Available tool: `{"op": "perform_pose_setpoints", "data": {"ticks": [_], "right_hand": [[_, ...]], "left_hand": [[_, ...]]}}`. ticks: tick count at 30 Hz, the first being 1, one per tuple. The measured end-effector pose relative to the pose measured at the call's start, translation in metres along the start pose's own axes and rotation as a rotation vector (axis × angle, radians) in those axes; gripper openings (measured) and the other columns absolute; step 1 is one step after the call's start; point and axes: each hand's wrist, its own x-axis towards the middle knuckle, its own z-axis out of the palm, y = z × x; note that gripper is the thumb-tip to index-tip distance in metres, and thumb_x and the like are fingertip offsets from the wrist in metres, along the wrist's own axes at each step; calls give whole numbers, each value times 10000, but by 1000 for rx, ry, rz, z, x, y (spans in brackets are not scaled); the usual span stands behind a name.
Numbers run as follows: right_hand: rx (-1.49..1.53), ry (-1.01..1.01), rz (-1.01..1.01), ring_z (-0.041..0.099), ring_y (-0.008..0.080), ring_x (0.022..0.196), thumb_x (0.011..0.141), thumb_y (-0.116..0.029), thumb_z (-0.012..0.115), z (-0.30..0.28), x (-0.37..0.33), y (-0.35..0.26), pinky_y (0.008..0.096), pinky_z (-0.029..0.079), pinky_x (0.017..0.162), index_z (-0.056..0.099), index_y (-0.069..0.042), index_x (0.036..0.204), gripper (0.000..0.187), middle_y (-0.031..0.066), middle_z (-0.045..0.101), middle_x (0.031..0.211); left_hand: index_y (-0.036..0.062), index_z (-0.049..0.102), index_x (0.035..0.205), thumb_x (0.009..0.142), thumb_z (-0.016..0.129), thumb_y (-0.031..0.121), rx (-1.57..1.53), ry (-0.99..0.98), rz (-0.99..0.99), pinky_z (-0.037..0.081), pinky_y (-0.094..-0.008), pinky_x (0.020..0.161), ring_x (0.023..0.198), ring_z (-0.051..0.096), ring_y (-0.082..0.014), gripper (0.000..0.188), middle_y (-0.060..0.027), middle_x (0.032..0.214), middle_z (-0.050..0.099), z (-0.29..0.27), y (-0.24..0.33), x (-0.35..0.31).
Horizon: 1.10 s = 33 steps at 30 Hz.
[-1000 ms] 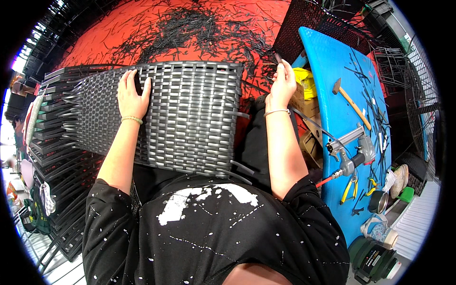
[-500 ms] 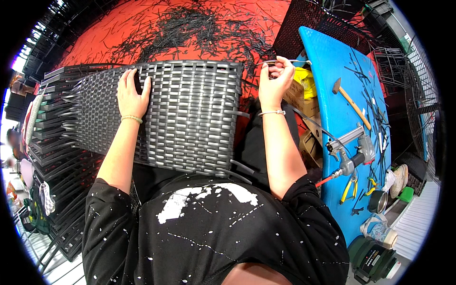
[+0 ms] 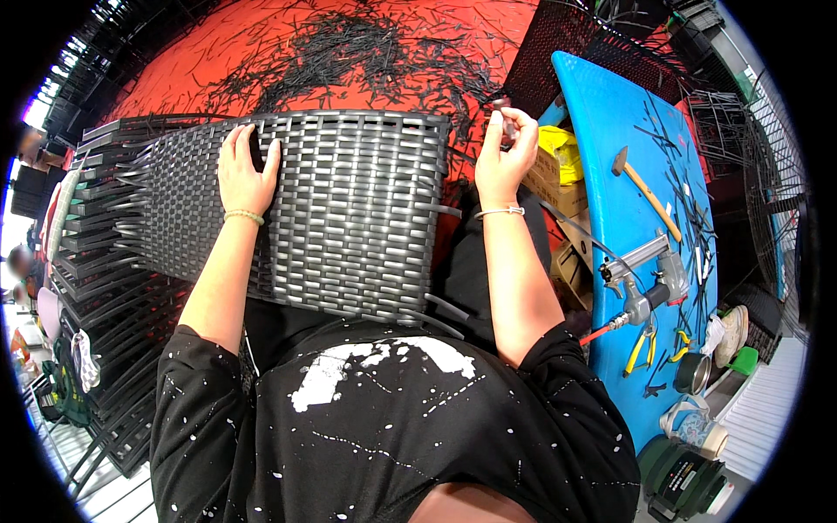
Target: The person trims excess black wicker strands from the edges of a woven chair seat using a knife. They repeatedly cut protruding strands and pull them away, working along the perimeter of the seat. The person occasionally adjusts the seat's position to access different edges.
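woven panel (image 3: 357, 209) of glossy black strips lay before the person's torso (image 3: 392, 418), with loose strip ends jutting from its right edge and red floor (image 3: 418, 13) beyond it. to its right, well apart, stood a blue tabletop (image 3: 606, 383). a cardboard box (image 3: 558, 187) sat by the tabletop's left edge, a yellow bag (image 3: 564, 152) near its top. on the tabletop rested a grey air tool (image 3: 641, 307) with a red hose at its end. the left hand (image 3: 247, 179) pressed flat on the panel near its far edge, fingers released, the thumb held apart. the right hand (image 3: 504, 166) was raised between panel and tabletop, touching neither; its fingers curled toward the thumb, but i could not tell whether they gripped the small dark blur at their tips. smaller were the wooden-handled hammer (image 3: 650, 200) and the yellow-handled pliers (image 3: 651, 346), both on the tabletop.
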Motion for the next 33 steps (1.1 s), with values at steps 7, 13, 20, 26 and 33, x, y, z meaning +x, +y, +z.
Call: {"op": "perform_pose_setpoints", "data": {"ticks": [7, 13, 20, 26, 33], "right_hand": [[336, -1, 340, 632, 103, 738, 1037, -150, 500, 0, -2, 22, 234, 515, 700, 583, 3, 1120, 193, 59, 643, 973], [647, 140, 877, 703, 189, 872, 1043, -271, 474, -5, 3, 27, 291, 503, 792, 522, -35, 1187, 280, 101, 662, 1084], [1301, 168, 1401, 630, 219, 762, 1030, -265, 485, -10, -6, 67, 355, 535, 744, 628, -77, 1017, 237, 79, 651, 877], [1248, -74, 1513, 579, 167, 685, 1044, -373, 419, -9, -4, 62, 301, 505, 662, 643, -72, 1040, 375, 28, 599, 773], [942, -393, 1409, 283, 67, 333, 1021, -507, 446, -12, 8, 25, 219, 227, 347, 647, -74, 1010, 478, -17, 463, 547]], "left_hand": [[53, 562, 1276, 905, 640, 419, 1, 9, 24, 406, -424, 1045, 1222, 521, -327, 526, -152, 1318, 541, 1, -1, 1], [40, 558, 1271, 923, 640, 371, 11, 7, 18, 416, -421, 1040, 1214, 519, -343, 487, -161, 1303, 542, -5, 4, 1], [48, 557, 1278, 925, 637, 377, 25, -1, 21, 410, -417, 1045, 1228, 511, -333, 489, -150, 1312, 538, -2, 2, 1], [48, 556, 1280, 926, 635, 379, 20, 4, 26, 414, -417, 1042, 1224, 515, -333, 491, -148, 1315, 537, -1, 2, 1], [43, 557, 1277, 925, 637, 380, 24, 12, 36, 416, -419, 1041, 1221, 518, -338, 494, -157, 1309, 540, -2, 1, 1]]}}
